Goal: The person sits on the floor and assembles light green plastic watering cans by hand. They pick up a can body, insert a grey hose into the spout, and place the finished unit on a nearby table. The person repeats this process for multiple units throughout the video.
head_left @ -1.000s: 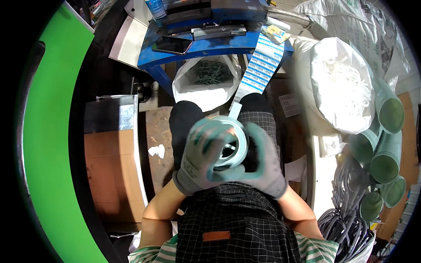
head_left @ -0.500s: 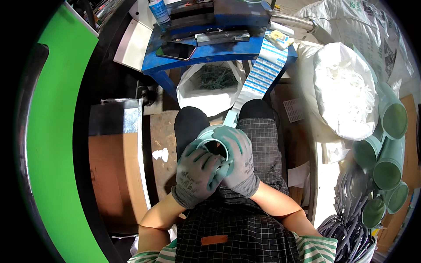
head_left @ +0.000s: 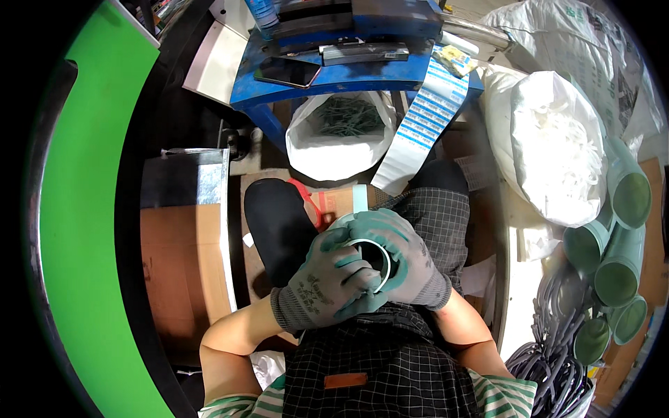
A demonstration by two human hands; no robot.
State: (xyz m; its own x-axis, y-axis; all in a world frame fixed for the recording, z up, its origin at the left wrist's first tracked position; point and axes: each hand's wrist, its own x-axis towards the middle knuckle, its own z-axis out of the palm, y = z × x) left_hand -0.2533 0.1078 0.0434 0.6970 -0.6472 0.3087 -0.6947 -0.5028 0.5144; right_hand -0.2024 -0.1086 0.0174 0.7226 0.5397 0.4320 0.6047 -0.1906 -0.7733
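Observation:
Both my gloved hands are wrapped round a pale green plastic tube [head_left: 385,259], held above my lap with its round open end tilted up toward me. My left hand [head_left: 327,284] grips the near left side, its fingers curled at the rim. My right hand [head_left: 411,254] closes over the far and right side. A flat pale green end [head_left: 359,198] sticks out beyond the hands; whether it belongs to the tube I cannot tell. Most of the tube's wall is hidden by the grey and green gloves.
A red looped thing [head_left: 305,198] lies between my thighs. Ahead, a blue bench [head_left: 348,74] carries a phone [head_left: 287,72] and a hanging label sheet [head_left: 425,111]. Below stands a white sack [head_left: 338,157] of dark green strips. At right are a white-scrap sack [head_left: 526,167], pale green tubes [head_left: 617,275] and grey cords [head_left: 557,327].
My hands and the tube have shifted slightly right, and its opening is turned more to the right. My knees have spread, uncovering the red looped thing and more of the label sheet.

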